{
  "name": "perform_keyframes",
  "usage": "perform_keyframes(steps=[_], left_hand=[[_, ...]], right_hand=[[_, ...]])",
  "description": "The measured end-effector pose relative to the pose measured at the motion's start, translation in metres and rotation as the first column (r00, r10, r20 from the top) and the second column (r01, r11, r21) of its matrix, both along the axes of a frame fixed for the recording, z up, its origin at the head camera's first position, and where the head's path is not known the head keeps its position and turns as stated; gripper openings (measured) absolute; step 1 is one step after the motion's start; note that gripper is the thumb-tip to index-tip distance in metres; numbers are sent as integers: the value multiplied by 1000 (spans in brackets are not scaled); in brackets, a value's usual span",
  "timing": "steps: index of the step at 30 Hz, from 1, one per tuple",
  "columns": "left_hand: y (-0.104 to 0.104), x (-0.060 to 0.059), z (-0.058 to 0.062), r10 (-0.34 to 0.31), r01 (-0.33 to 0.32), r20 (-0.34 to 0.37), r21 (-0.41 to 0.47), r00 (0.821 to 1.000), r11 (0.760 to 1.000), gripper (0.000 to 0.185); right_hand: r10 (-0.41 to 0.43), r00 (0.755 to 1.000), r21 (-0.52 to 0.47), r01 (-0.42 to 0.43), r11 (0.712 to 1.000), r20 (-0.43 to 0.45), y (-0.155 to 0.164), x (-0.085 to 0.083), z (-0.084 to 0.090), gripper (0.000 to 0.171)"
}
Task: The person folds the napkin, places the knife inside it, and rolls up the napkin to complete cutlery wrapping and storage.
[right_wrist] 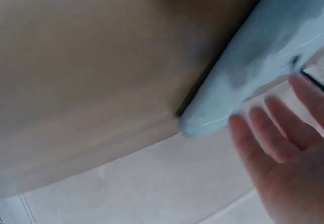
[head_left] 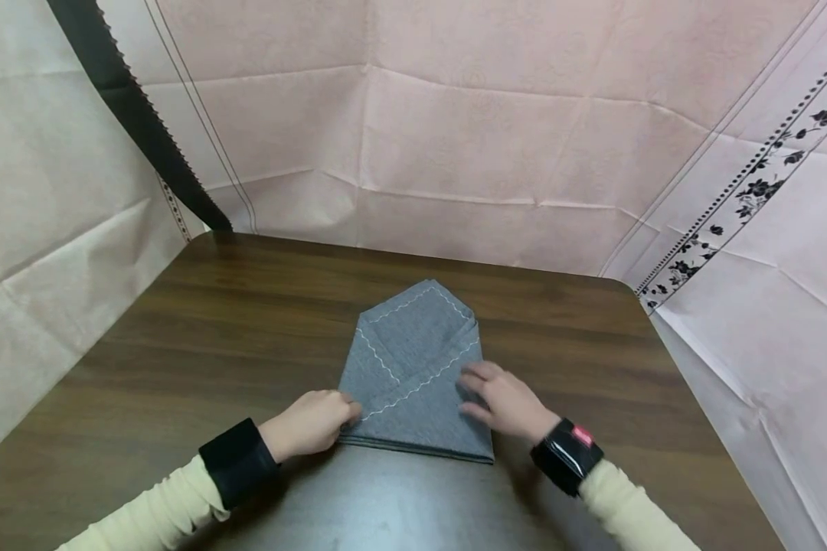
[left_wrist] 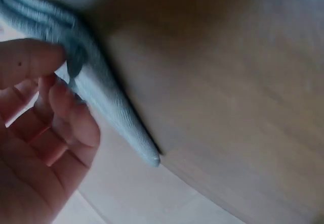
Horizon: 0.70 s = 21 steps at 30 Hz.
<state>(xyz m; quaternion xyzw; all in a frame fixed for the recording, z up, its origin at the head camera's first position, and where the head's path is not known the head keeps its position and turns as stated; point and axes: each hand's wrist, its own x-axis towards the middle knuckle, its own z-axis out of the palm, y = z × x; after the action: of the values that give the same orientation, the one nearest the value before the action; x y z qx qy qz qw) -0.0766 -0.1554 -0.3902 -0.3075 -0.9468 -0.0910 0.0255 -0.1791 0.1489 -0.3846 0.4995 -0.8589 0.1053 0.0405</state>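
A grey cloth point(head_left: 413, 367) with white zigzag stitching lies folded like an envelope on the dark wooden table point(head_left: 234, 329), its point facing away from me. My left hand point(head_left: 310, 422) is at the cloth's lower left corner with fingers curled, pinching the folded edge. The left wrist view shows that hand point(left_wrist: 45, 107) with thumb and fingers closed on the cloth point(left_wrist: 119, 118). My right hand point(head_left: 503, 399) rests flat on the cloth's right side, fingers straight. In the right wrist view the right hand point(right_wrist: 283, 158) is spread beside the cloth's edge point(right_wrist: 243, 77).
Pale pink sheets point(head_left: 496, 130) hang as walls behind and beside the table. A black serrated band point(head_left: 134, 115) runs down the left one, a black floral border point(head_left: 751, 187) down the right one. Both wrists carry black bands over cream sleeves.
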Motion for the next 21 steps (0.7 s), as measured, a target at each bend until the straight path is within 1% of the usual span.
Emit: perform_keyframes(steps=[1, 3, 5, 7, 10, 13, 16, 21], left_hand=[[2, 1, -1, -13, 13, 1, -20, 1000, 1000, 20], [5, 3, -4, -31, 31, -4, -48, 1000, 998, 18], [8, 5, -5, -46, 46, -1, -62, 999, 997, 16], [9, 6, -5, -60, 60, 4, -61, 998, 996, 14], [10, 7, -3, -74, 74, 10, -58, 997, 996, 12], [9, 7, -3, -71, 72, 16, -60, 997, 996, 13], [7, 6, -3, -72, 72, 5, -65, 997, 995, 13], [4, 2, -3, -79, 78, -6, -73, 997, 994, 11]], right_hand=[[-21, 1000, 23, 21, 999, 2, -4, -9, -1, 46], [-67, 997, 80, 64, 995, 34, -12, -27, -6, 55], [-128, 990, 143, 117, 983, 67, -17, -40, -11, 59], [-192, 975, 195, 168, 966, 111, -20, -50, -14, 59], [-264, 952, 246, 221, 944, 154, -20, -59, -19, 60], [-303, 934, 280, 244, 928, 189, -20, -65, -23, 63], [-325, 927, 325, 254, 911, 187, -21, -69, -27, 68], [-348, 917, 345, 269, 899, 192, -24, -81, -27, 78]])
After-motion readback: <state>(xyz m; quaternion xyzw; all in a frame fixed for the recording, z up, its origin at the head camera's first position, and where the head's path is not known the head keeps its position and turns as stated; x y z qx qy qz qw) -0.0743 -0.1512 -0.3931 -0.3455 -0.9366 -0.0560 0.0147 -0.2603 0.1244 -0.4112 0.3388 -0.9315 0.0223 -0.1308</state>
